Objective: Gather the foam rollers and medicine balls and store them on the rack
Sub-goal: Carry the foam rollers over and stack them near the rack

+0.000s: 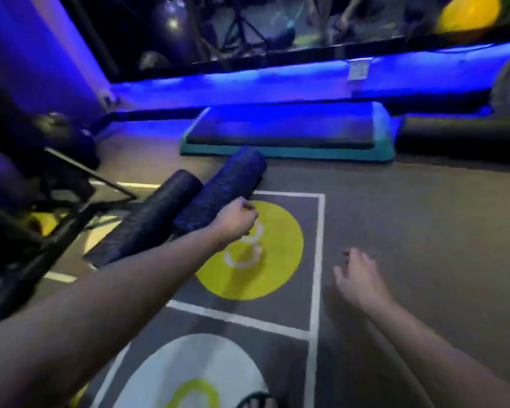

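Two dark foam rollers lie side by side on the floor, angled up to the right: a smooth black roller [147,222] and a textured blue-black roller [221,192]. My left hand [236,220] hovers at the textured roller's right edge with loosely curled fingers, and nothing shows inside its grasp. My right hand [358,279] floats over the bare grey floor further right, fingers spread and holding nothing. A black metal rack [80,178] stands at the left, with a dark ball [62,136] on it.
A teal step platform [286,136] sits just behind the rollers, and a long black cylinder [460,139] lies to its right. Yellow floor circle [265,254] lies under my left hand. A yellow ball [468,13] shows at the top right above the blue-lit wall ledge.
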Demonstrator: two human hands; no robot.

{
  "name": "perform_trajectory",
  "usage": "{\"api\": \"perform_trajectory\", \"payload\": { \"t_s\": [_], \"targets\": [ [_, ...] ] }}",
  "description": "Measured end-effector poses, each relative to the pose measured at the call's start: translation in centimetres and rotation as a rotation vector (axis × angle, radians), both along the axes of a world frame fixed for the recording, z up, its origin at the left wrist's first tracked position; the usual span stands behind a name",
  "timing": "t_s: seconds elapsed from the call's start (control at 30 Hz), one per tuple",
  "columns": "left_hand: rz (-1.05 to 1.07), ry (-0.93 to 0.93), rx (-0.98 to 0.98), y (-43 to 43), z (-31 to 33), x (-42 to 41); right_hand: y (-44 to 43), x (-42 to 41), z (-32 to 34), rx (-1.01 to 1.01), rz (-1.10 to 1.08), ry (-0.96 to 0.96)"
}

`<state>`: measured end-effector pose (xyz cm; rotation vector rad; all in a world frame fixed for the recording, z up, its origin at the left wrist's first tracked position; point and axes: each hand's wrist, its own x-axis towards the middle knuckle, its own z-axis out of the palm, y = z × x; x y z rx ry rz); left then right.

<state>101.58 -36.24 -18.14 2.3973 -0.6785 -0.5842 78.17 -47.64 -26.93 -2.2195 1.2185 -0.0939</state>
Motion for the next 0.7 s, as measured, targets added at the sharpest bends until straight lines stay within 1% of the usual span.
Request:
{"api": "perform_trajectory", "payload": {
  "t_s": [0.1,0.13,0.2,0.23,0.3,0.37,0.4,0.47,0.5,0.53,0.6,0.63,0.67,0.7],
  "targets": [
    [0.109,-0.150,0.015,4.7,-3.2,6.2,2.3,6.8,-0.5,0.088,0.128,-0.061],
    [0.134,-0.190,-0.008,5.8,-4.8,8.2,3.0,9.0,-1.3,0.114,0.157,-0.071],
    [0.192,-0.307,-0.070,7.1,-7.8,12.4,3.8,13.8,-3.0,0.180,0.155,-0.076],
    [0.206,-0.362,-0.067,7.7,-9.1,14.4,4.3,16.1,-3.6,0.223,0.146,-0.070],
    [0.163,-0.439,0.062,8.4,-11.1,18.4,4.8,20.4,-4.3,0.286,0.152,-0.058],
    [0.055,-0.469,0.213,7.9,-12.2,22.4,4.7,24.4,-4.6,0.345,0.127,-0.065],
    [0.052,-0.430,0.212,7.3,-12.6,24.1,4.5,26.1,-4.6,0.382,0.093,-0.088],
    [0.126,-0.212,0.137,5.5,-13.1,26.6,4.1,28.2,-5.4,0.452,-0.002,-0.128],
    [0.131,-0.082,0.131,4.5,-13.4,27.4,3.8,28.8,-5.9,0.483,-0.043,-0.134],
    [0.111,0.003,0.158,3.6,-13.8,27.9,3.6,29.1,-6.5,0.516,-0.083,-0.132],
    [0.079,0.071,0.211,2.7,-14.8,28.7,3.4,29.2,-7.7,0.602,-0.144,-0.136],
    [0.094,0.130,0.163,2.7,-15.6,28.4,3.5,29.0,-8.3,0.678,-0.171,-0.156],
    [0.109,0.222,0.054,2.8,-16.2,27.7,3.8,28.9,-8.5,0.772,-0.190,-0.201],
    [0.125,0.362,-0.091,2.8,-16.6,26.3,4.1,28.9,-8.8,0.871,-0.193,-0.265]
  ]
}}
